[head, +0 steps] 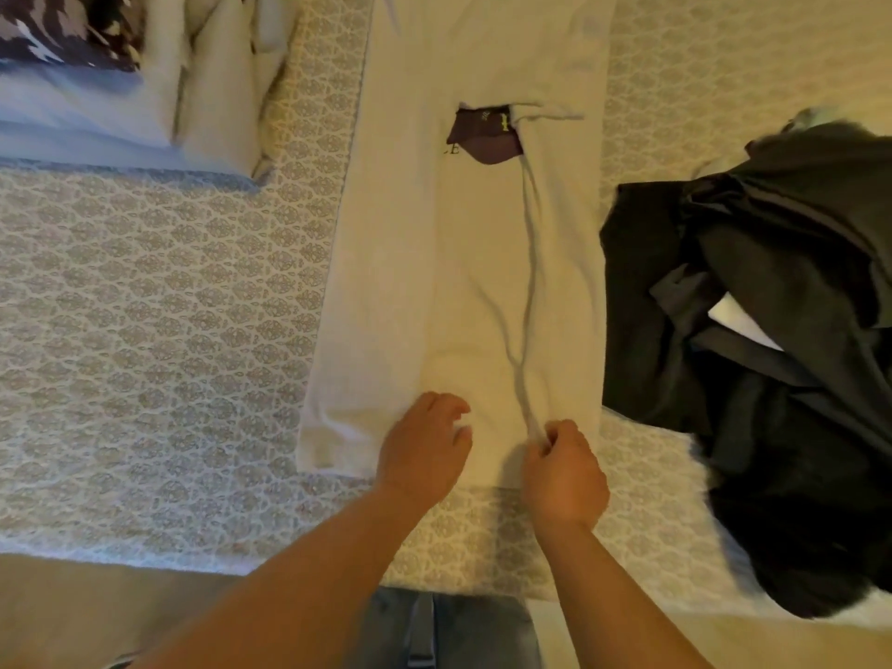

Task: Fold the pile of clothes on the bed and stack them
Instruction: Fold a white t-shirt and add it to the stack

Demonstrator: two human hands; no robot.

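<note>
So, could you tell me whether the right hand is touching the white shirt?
Touching. The head view shows the right hand with its fingers curled, pinching a raised fold at the near hem of the white shirt.

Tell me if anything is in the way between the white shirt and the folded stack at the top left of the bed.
Nothing visible blocks it. The white shirt lies flat mid-bed, with the left hand resting on its hem and the right hand pinching a fold. Only bare patterned bedspread lies between it and the folded stack. The dark clothes pile sits on the opposite side.
</note>
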